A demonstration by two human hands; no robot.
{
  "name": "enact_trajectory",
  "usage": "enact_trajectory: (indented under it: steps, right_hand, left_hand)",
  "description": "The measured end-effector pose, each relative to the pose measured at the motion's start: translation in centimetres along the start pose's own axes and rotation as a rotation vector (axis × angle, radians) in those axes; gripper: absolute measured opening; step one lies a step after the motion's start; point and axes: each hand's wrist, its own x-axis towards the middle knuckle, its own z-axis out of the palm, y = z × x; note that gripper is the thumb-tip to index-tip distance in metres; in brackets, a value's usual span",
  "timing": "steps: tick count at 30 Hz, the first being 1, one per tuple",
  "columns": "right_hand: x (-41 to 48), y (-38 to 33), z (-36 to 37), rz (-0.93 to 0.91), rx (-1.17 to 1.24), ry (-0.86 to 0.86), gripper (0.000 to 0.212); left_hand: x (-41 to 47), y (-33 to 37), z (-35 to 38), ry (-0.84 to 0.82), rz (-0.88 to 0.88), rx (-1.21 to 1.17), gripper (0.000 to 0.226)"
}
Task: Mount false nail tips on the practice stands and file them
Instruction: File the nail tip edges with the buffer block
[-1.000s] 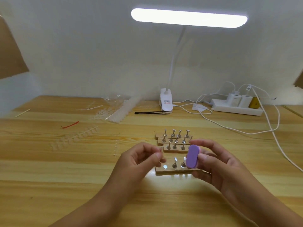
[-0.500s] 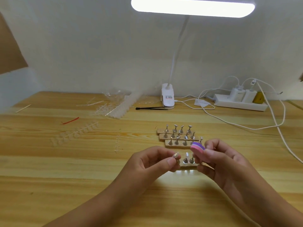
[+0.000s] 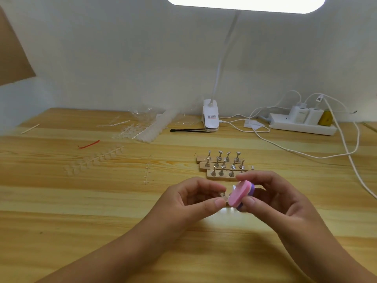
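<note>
Pinches a tip (image 3: 223, 198) in the left hand (image 3: 193, 198), lifted off the table (image 3: 81, 211) to meet the file (image 3: 239, 193). Grips that file in the right hand (image 3: 275, 203), pink face angled at the tip, likely to file its edge. Leaves the stands (image 3: 222, 166) just behind. Lamp clip (image 3: 211, 117) label: too small to read.

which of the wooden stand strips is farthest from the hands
The back strip, the one nearest the lamp clip. The second strip and third strip lie in front of it, closer to the left hand and right hand.
</note>
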Motion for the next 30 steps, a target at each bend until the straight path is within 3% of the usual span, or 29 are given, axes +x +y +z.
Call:
enact_trajectory:
  steps: [4, 7, 10, 15, 19, 22, 26, 30]
  right_hand:
    - [-0.24, 0.19, 0.45, -0.003, -0.025, -0.132, 0.034]
    - [0.01, 0.46, 0.32, -0.026, 0.017, -0.048, 0.038]
    - [-0.03, 0.52, 0.55, 0.019, 0.031, -0.113, 0.041]
    - [-0.02, 0.69, 0.54, -0.004, 0.028, -0.012, 0.029]
    - [-0.19, 0.48, 0.90, 0.031, 0.018, -0.114, 0.026]
    - [-0.15, 0.44, 0.52, 0.002, 0.010, -0.025, 0.026]
    - [-0.26, 0.48, 0.86, 0.032, 0.006, -0.136, 0.025]
    - [-0.13, 0.31, 0.60, 0.026, -0.003, -0.052, 0.027]
  left_hand:
    - [0.07, -0.24, -0.01, 0.003, -0.018, 0.001, 0.024]
    - [0.13, -0.26, -0.06, 0.003, -0.031, -0.015, 0.025]
    - [0.10, -0.23, -0.06, -0.002, -0.041, -0.016, 0.027]
    - [0.06, -0.14, -0.08, 0.024, -0.037, -0.003, 0.028]
    - [0.00, -0.24, -0.06, 0.024, -0.048, 0.013, 0.027]
    - [0.01, -0.23, -0.08, 0.041, -0.032, 0.028, 0.026]
    - [-0.09, -0.36, -0.08, 0.031, 0.005, 0.109, 0.023]
    - [-0.10, -0.34, -0.07, 0.032, 0.059, 0.136, 0.027]
